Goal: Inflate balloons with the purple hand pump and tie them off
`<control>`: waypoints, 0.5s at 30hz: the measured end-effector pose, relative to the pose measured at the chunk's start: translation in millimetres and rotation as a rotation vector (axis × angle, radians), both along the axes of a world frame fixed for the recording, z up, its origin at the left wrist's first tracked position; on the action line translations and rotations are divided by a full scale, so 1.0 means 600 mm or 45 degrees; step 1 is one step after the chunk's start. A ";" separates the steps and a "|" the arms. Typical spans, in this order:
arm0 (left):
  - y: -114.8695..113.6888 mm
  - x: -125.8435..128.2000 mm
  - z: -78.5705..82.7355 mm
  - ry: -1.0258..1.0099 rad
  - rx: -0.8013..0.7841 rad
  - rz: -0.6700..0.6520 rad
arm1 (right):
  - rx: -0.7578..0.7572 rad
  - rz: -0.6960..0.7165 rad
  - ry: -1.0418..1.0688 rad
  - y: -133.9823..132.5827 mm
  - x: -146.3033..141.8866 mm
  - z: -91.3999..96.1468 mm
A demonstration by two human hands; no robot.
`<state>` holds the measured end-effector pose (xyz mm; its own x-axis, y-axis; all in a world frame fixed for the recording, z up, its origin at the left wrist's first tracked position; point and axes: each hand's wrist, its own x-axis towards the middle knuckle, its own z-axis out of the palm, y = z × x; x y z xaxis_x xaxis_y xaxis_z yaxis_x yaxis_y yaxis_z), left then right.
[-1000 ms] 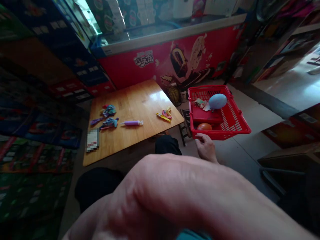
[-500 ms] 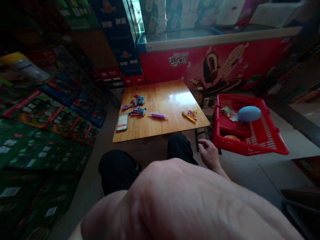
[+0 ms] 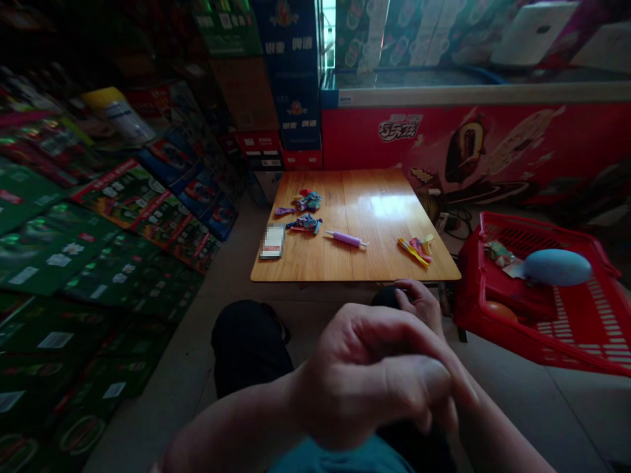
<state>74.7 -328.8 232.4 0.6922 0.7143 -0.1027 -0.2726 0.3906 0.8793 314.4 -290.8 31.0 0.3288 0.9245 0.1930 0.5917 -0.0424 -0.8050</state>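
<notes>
My left hand point(image 3: 379, 374) is raised close to the camera, fingers curled and thumb folded over; I see nothing in it. Behind it, my right hand point(image 3: 419, 302) rests on my right knee by the table's front edge, fingers loosely extended and holding nothing. On the wooden table point(image 3: 365, 197) lies a purple balloon pump point(image 3: 346, 239) with white ends. To its left are a heap of dark limp balloons point(image 3: 304, 225) and a multicoloured heap point(image 3: 308, 201). Yellow and pink limp balloons point(image 3: 418, 249) lie near the right corner.
A red basket point(image 3: 542, 351) stands right of the table, holding a blue inflated balloon point(image 3: 557, 267) and an orange round thing point(image 3: 501, 311). A blurred-out flat item point(image 3: 273, 242) lies at the table's left edge. Green cartons point(image 3: 44, 315) are stacked at left; a red freezer point(image 3: 355, 141) stands behind.
My left arm, which filled the foreground, has drawn back so the curled hand now shows. The view has shifted left. My right hand stays by the right knee.
</notes>
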 end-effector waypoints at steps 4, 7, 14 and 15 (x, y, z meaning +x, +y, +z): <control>0.113 0.005 -0.102 -0.052 -0.067 0.247 | 0.022 0.066 0.009 0.072 -0.031 -0.011; 0.228 -0.030 -0.181 0.162 0.086 0.551 | 0.047 0.164 -0.011 0.149 -0.056 -0.016; 0.485 -0.131 -0.318 0.837 0.677 0.955 | 0.056 0.329 -0.155 0.363 -0.112 -0.008; 0.503 -0.141 -0.335 0.886 0.710 1.007 | 0.056 0.340 -0.157 0.386 -0.116 -0.014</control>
<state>-9.7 -27.2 31.4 -0.0415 0.9832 0.1780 0.3370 -0.1539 0.9288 244.8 -59.3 22.7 0.0466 0.9649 0.2583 0.6708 0.1613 -0.7239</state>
